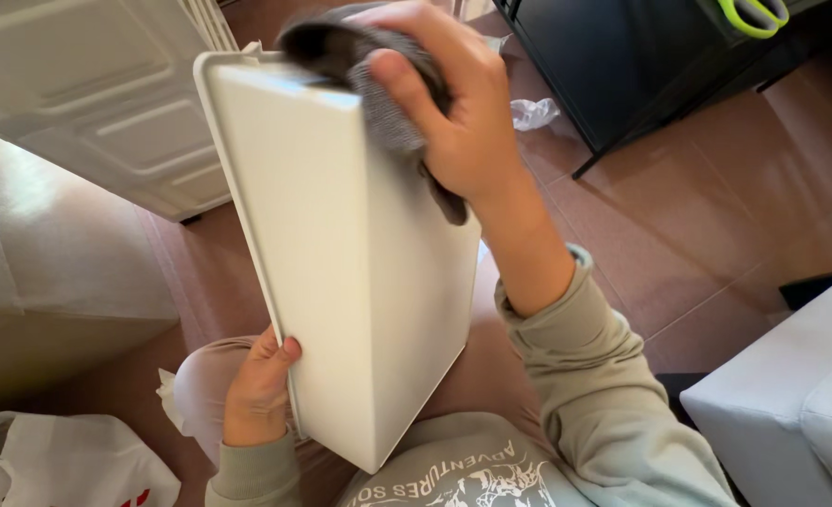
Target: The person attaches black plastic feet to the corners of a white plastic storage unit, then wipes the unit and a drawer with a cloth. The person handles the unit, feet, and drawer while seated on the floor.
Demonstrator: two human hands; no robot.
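- The white bin point(341, 272) is a tall, boxy plastic container, tilted, with its lower corner against the person's lap and its rimmed top end pointing up and away. Only its outer walls show; whether anything is inside cannot be told.
- The left hand point(258, 390) is clamped on the bin's lower left edge, thumb on the front face and fingers hidden behind it.
- The right hand point(453, 103) is closed around a grey cloth point(378, 75), pressing it onto the bin's top right corner; the cloth drapes over the rim and down the side.
- The two hands are well apart, one at each end of the bin.
- Left of the bin stand a white panelled door point(87, 84) and a beige cushioned seat point(50, 272), both near.
- A white plastic bag point(59, 465) lies at the lower left.
- Right of the bin, bare brown floor tiles point(716, 207) give open room up to a black cabinet point(622, 66) and a pale sofa corner point(791, 394).
- A crumpled white scrap point(533, 113) lies on the floor near the cabinet.
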